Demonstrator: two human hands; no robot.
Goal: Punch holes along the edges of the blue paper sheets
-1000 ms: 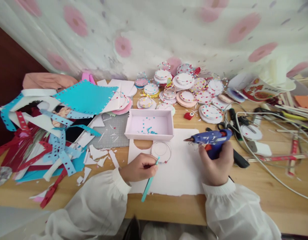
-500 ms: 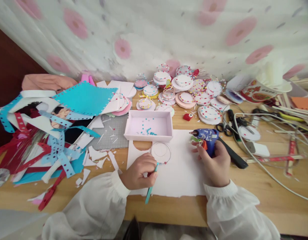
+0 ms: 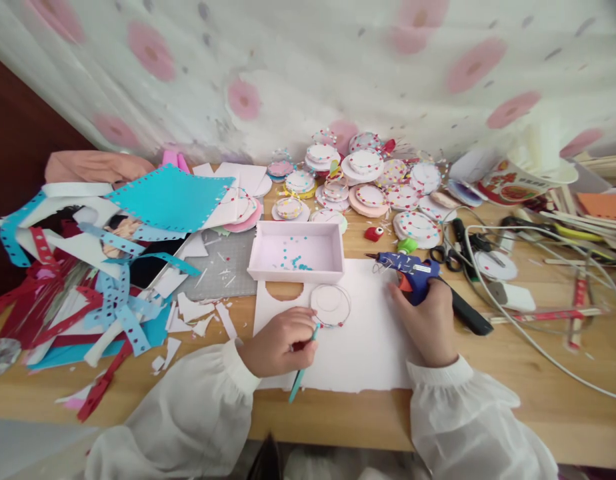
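My left hand [image 3: 281, 341] is closed in a pinch on slim teal tweezers [image 3: 299, 381], which slant down toward the table's front edge. Just beyond its fingertips, a thin wire ring with small red bits [image 3: 341, 324] lies around a white paper disc [image 3: 330, 303]. My right hand [image 3: 428, 323] is wrapped around the handle of a blue hot glue gun [image 3: 409, 265]. The gun's dark nozzle points left. Behind the gun sits a small green piece [image 3: 408, 245], partly hidden, near a small red piece [image 3: 374, 233].
A lilac box [image 3: 297, 275] holds tiny blue bits. Large white paper [image 3: 361, 363] lies under my hands. Decorated paper discs [image 3: 365, 163] crowd the back. Punched paper scraps [image 3: 171, 200] pile at left. A white cable [image 3: 528, 333] loops at right, near scissors [image 3: 451, 259].
The glue gun has moved slightly left and its nozzle reaches further left. A green piece by my right fingers now sits behind the gun. The wire ring and disc have shifted slightly right.
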